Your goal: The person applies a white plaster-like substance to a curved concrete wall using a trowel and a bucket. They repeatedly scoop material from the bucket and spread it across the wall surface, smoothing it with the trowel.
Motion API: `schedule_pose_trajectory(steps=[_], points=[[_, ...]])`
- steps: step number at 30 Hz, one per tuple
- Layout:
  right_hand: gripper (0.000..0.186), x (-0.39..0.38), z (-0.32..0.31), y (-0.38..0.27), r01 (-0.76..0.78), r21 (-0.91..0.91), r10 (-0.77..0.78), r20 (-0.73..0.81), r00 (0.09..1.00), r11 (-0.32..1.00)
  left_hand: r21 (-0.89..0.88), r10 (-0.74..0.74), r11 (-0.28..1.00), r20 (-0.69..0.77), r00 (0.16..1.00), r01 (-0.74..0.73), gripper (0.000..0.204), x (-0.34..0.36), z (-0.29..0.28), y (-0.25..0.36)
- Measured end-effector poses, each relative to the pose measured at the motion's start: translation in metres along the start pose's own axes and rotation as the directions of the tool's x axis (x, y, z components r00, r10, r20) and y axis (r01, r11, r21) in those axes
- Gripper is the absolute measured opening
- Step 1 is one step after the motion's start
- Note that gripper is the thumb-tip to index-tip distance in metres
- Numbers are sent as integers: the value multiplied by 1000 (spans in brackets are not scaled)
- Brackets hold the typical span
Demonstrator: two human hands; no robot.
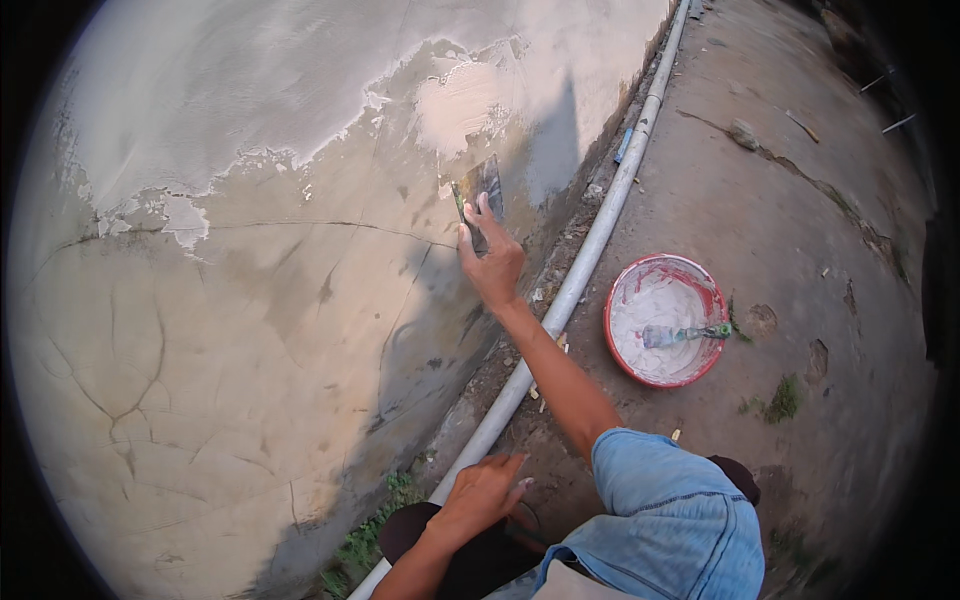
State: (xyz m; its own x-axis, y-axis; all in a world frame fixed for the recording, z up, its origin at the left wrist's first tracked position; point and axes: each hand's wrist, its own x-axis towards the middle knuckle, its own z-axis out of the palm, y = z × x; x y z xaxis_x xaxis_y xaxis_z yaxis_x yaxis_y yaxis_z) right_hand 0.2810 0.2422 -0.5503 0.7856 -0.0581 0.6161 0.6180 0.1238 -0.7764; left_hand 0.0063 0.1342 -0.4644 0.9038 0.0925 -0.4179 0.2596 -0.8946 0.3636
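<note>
The right hand (pixel 492 262) gripped a trowel (pixel 478 195), blade running up the wall (pixel 250 300) toward the white patch (pixel 460 110) just above. The left hand (pixel 485 490) rested open on a knee, far below.

Cracked tan wall (pixel 200 330), pale plaster patch at top; white pipe (pixel 590 255) along its base; dirt ground (pixel 800 200), sunlit w/ shadows.

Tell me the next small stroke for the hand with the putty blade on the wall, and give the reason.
Probably draw the blade down and left over the bare, cracked wall. The right hand presses it at the lower edge of the fresh white putty patch, and the surface just below is uncoated. The left hand rests low on the knee, empty.
</note>
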Motion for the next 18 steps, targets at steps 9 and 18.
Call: schedule_pose_trajectory(steps=[9,18], points=[[35,-23,-35,-7,153,67,-167,342,925,986,-19,62,998,10,998,-62,42,13,6,17],[85,-6,-42,-28,87,3,-79,465,882,996,47,20,999,-9,1000,-20,40,5,11,17]])
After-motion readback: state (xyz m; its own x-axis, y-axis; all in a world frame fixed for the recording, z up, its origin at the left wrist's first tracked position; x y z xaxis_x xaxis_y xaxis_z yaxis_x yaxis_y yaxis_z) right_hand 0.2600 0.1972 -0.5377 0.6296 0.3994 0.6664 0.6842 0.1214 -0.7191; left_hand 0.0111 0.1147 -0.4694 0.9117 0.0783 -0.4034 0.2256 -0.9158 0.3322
